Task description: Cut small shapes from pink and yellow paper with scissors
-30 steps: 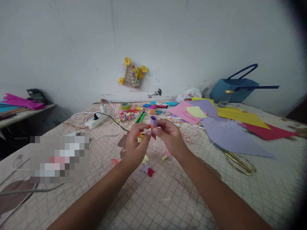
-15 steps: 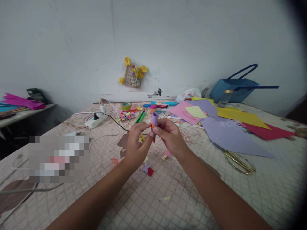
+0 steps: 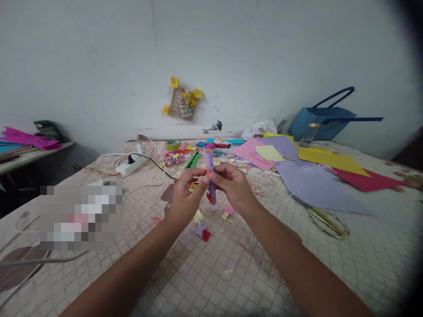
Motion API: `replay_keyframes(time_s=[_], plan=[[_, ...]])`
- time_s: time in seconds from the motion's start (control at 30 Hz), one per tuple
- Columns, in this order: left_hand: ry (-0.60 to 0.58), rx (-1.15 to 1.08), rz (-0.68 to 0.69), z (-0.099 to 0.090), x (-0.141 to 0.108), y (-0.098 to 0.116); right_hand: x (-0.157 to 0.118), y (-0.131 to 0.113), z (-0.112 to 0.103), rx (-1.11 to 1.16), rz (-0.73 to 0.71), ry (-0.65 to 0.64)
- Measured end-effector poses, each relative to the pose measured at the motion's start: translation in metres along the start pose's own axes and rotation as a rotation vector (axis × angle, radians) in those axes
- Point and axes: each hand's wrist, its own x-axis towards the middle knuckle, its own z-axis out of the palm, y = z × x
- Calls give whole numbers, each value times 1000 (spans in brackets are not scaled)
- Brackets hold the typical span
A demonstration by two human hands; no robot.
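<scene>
Purple paper tube (image 3: pixel 213 190) with orange pieces (image 3: pixel 210 199) is pinched mid-length by thumb and fingers of the left hand (image 3: pixel 185 193) and right hand (image 3: pixel 238 188), above the grid-patterned tablecloth (image 3: pixel 191 281); its round opening, plain a second ago, barely shows now, and more lower length is exposed.

Cloth-covered table (image 3: pixel 198 288) — paper (image 3: pixel 317 191), scissors (image 3: pixel 317 215), tape (image 3: pixel 173 145)

Dim, flat light greys the wall (image 3: pixel 99 66), with soft shadows on the tablecloth (image 3: pixel 211 290). The near purple sheet (image 3: pixel 320 193) blurs at its right tip, the view's right edge fades to black, and coarse pixels hide a patch (image 3: pixel 81 218) at left.
</scene>
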Motion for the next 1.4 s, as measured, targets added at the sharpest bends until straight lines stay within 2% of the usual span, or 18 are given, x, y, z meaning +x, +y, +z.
replay_keyframes(time_s=[0.17, 0.43, 0.83, 1.13, 1.4], plan=[[-45, 69, 13, -1, 1, -4, -1, -2, 0, -41, -16, 18], [-11, -98, -168, 1, 3, 2, -2, -2, 1, -63, 12, -15], [18, -211, -199, 4, 4, 7, 0, 1, -1, -90, 11, -44], [34, -219, -179, 2, 5, 0, -1, 1, 0, -89, 4, -42], [-1, -260, -189, 2, 7, -3, -1, -1, 0, -122, -33, -47]])
